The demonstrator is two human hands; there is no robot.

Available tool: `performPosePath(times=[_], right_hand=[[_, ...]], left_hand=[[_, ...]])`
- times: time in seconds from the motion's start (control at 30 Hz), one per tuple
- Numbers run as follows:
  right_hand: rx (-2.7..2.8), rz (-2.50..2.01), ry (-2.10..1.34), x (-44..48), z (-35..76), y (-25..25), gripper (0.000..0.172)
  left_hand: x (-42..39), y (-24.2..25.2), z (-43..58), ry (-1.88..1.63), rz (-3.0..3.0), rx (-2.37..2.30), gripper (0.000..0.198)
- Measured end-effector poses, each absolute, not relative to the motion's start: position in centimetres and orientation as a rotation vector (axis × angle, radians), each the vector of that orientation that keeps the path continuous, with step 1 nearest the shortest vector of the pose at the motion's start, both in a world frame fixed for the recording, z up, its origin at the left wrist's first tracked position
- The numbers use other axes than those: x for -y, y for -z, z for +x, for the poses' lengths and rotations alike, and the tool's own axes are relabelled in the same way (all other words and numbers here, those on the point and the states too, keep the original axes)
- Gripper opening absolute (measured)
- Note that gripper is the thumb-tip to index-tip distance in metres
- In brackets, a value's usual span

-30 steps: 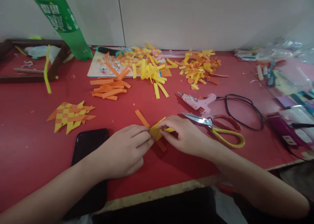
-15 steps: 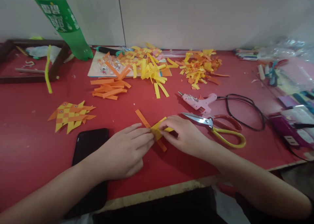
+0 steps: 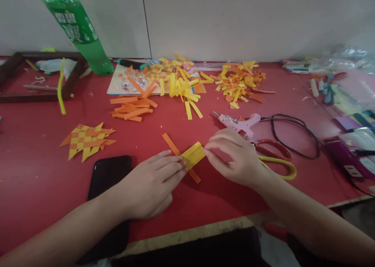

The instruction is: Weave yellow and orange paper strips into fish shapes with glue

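Yellow paper strips (image 3: 193,155) lie side by side across an orange strip (image 3: 170,143) on the red table. My left hand (image 3: 150,183) rests flat with its fingers spread, the fingertips pressing on the left end of the yellow strips. At their right end, my right hand (image 3: 234,155) pinches the tip of a yellow strip between thumb and index finger. Part of the orange strip is hidden under the yellow ones; its lower end shows below them.
A phone (image 3: 111,177) lies beneath my left forearm. Woven paper fish (image 3: 88,139) sit at the left. Scissors (image 3: 277,163) and a pink glue gun (image 3: 240,124) are beside my right hand. Behind lie orange strips (image 3: 134,107), yellow strips (image 3: 181,85), paper scraps (image 3: 240,79) and a green bottle (image 3: 80,31).
My right hand has moved right, from over the yellow strips to their right end, and now covers the scissors' blades. The yellow strips lie flatter, side by side. My left hand stays on them.
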State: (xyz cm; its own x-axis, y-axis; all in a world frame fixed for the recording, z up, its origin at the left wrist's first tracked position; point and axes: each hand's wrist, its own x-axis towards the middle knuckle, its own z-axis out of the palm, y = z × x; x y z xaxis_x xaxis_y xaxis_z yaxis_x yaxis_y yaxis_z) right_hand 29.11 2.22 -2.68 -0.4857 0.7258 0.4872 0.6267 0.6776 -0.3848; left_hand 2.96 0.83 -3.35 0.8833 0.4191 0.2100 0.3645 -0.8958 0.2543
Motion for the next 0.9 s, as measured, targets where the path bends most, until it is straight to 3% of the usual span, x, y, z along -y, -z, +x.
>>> performPosePath(times=[0.63, 0.9], right_hand=[[2.076, -1.065, -0.228, -2.51, 29.68, 2.44, 0.012], [2.359, -0.999, -0.351, -3.02, 29.62, 2.91, 0.008]], left_hand=[[-0.75, 3.27, 3.10, -0.312, 2.794, -0.726, 0.044], [-0.67, 3.44, 3.03, -0.323, 2.820, -0.724, 0.046]])
